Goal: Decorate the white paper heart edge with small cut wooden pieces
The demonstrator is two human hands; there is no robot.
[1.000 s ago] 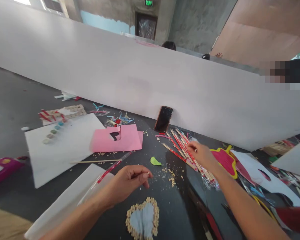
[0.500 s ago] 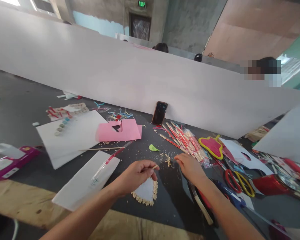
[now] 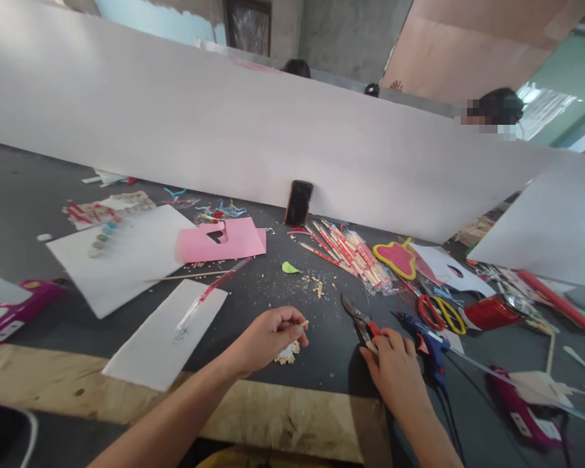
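My left hand point(image 3: 280, 330) pinches a short wooden stick point(image 3: 304, 324), its pale end showing at the fingertips. Beneath that hand lies a white piece edged with small wooden bits point(image 3: 287, 355), mostly covered by my fingers. To the right, my right hand point(image 3: 392, 357) closes around the handles of the pruning shears point(image 3: 358, 313), which rest on the dark table with their blades pointing away from me. Loose wooden bits point(image 3: 316, 286) are scattered beyond my hands, near a green leaf-shaped piece point(image 3: 290, 267).
Wooden sticks in red-printed wrappers point(image 3: 348, 253) lie behind the shears. A blue glue gun point(image 3: 431, 348), scissors point(image 3: 431, 312) and a red can point(image 3: 492, 312) are at right. A phone point(image 3: 299, 203) leans against the white partition point(image 3: 224, 123). Pink paper point(image 3: 238, 240) and white board point(image 3: 170, 331) lie left.
My right hand has moved from beside the scattered bits back toward me and taken hold of the pruning shears. My left hand still pinches the stick. The view has shifted slightly.
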